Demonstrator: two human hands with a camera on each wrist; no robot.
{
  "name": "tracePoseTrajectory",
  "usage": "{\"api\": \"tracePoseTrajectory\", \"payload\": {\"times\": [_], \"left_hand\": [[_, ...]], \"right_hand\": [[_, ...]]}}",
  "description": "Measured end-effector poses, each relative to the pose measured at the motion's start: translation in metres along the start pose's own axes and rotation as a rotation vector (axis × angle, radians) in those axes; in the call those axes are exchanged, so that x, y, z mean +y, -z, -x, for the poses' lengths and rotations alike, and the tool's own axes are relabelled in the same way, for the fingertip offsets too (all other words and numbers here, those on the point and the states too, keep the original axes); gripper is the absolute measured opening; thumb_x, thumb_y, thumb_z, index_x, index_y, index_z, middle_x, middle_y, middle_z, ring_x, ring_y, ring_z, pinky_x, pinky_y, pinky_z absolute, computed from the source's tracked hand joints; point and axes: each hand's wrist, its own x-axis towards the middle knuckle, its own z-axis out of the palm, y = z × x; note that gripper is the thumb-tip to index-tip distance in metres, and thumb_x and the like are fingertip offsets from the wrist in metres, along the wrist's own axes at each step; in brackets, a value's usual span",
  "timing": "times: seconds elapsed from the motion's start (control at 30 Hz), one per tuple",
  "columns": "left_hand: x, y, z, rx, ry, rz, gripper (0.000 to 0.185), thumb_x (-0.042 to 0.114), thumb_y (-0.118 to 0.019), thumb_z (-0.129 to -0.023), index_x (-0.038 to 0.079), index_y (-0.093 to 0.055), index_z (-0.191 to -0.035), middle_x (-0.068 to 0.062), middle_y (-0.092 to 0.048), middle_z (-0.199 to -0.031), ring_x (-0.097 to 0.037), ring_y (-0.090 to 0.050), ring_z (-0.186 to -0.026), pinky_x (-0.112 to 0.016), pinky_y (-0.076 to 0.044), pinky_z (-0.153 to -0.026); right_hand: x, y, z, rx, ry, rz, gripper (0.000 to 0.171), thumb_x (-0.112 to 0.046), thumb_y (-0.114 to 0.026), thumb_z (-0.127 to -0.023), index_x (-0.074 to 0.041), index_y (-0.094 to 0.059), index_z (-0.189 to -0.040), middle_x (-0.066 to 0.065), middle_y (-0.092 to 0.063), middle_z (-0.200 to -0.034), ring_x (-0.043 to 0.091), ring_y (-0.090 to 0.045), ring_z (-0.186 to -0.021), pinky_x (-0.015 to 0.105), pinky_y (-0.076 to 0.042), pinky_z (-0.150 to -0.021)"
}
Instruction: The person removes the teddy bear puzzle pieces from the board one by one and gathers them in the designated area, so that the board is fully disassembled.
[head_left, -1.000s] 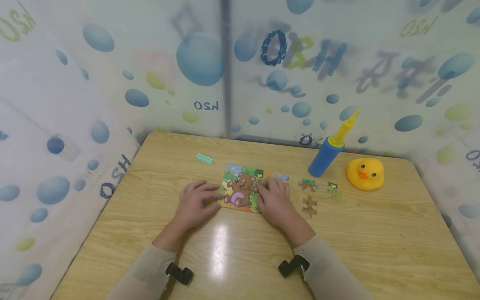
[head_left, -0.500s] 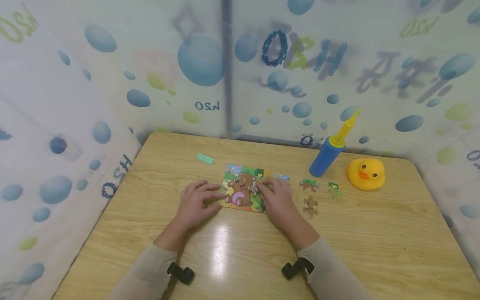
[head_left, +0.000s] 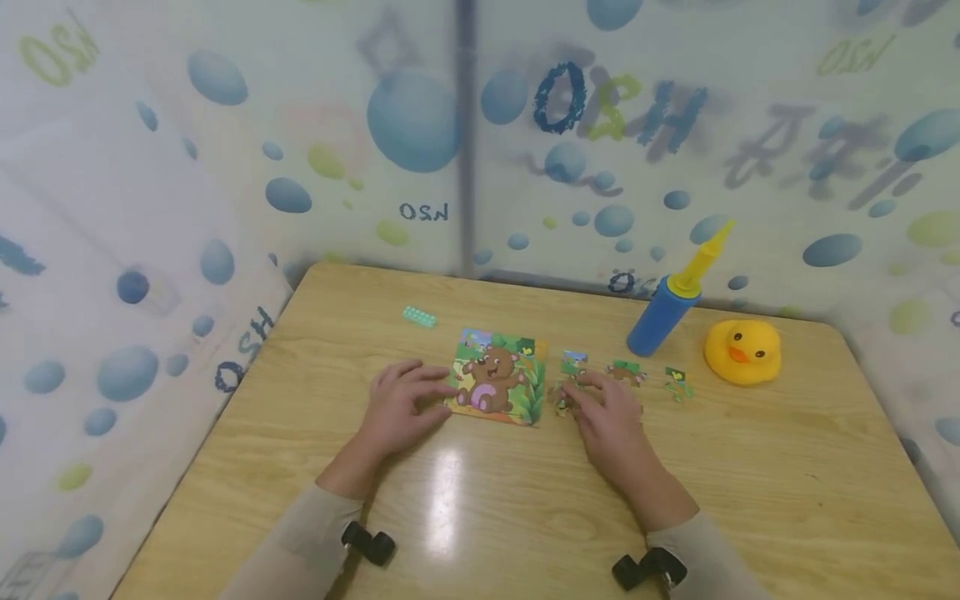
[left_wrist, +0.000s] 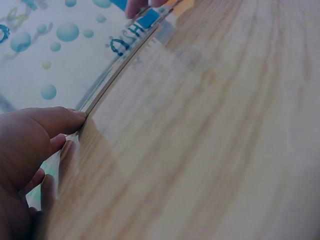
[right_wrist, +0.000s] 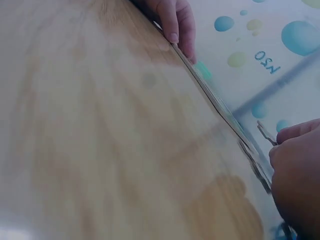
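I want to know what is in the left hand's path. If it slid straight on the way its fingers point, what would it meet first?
The left hand points right across the table, fingertips already at the left edge of the bear puzzle. It would push the puzzle first; beyond lies the right hand.

Your left hand [head_left: 401, 404] rests flat on the table [head_left: 750, 492], fingertips touching the left edge of the bear puzzle [head_left: 497, 377]. Just right of the puzzle, your right hand [head_left: 609, 412] pinches a loose piece [head_left: 564, 402], with three more pieces [head_left: 625, 370] strung out farther right. Beyond those, right of the puzzle, stand a pump [head_left: 667, 302] and duck [head_left: 742, 352]; a teal brick [head_left: 419, 316] lies up-left of it.
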Motion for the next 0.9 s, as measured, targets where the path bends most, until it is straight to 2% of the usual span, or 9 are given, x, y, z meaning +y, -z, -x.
{"api": "tracePoseTrajectory", "payload": {"times": [0.1,0.23,0.47,0.67,0.9], "left_hand": [[0.0,-0.001,0.002,-0.005,0.006,-0.001,0.026,0.027,-0.086,-0.089,0.03,-0.081,-0.114,0.002,-0.065,-0.147,-0.04,-0.041,-0.147,-0.071,-0.015,-0.119],[0.001,-0.001,0.003,-0.002,0.01,-0.001,0.026,0.027,-0.086,-0.088,0.03,-0.081,-0.114,0.002,-0.066,-0.147,-0.04,-0.042,-0.147,-0.071,-0.015,-0.118],[0.002,-0.001,0.002,0.007,0.011,0.008,0.026,0.026,-0.087,-0.088,0.03,-0.082,-0.113,0.003,-0.066,-0.146,-0.04,-0.042,-0.147,-0.071,-0.015,-0.118],[0.001,-0.002,0.0,0.012,-0.001,0.009,0.026,0.026,-0.086,-0.087,0.03,-0.082,-0.113,0.002,-0.067,-0.146,-0.04,-0.043,-0.146,-0.071,-0.016,-0.118],[0.0,-0.004,-0.001,0.003,0.014,0.008,0.027,0.027,-0.086,-0.088,0.032,-0.082,-0.114,0.004,-0.066,-0.147,-0.038,-0.041,-0.148,-0.07,-0.013,-0.119]], "right_hand": [[0.009,0.011,0.012,0.024,-0.004,0.012,0.038,0.005,-0.075,-0.089,-0.002,-0.075,-0.126,0.027,-0.062,-0.124,0.05,-0.058,-0.111,0.068,-0.043,-0.089],[0.024,0.028,0.028,0.031,-0.026,-0.004,0.039,0.007,-0.073,-0.089,0.001,-0.074,-0.127,0.03,-0.06,-0.128,0.053,-0.056,-0.113,0.066,-0.041,-0.092],[0.047,0.063,0.058,0.033,-0.158,-0.042,0.044,0.013,-0.069,-0.089,0.003,-0.069,-0.132,0.029,-0.056,-0.134,0.053,-0.049,-0.121,0.065,-0.03,-0.099],[0.058,0.085,0.078,0.003,-0.238,0.004,0.045,0.014,-0.069,-0.088,0.002,-0.069,-0.132,0.027,-0.056,-0.135,0.052,-0.045,-0.123,0.067,-0.026,-0.102],[0.065,0.088,0.083,-0.022,-0.172,0.034,0.041,0.013,-0.071,-0.088,-0.002,-0.074,-0.126,0.027,-0.06,-0.13,0.054,-0.049,-0.118,0.068,-0.03,-0.095]]}}
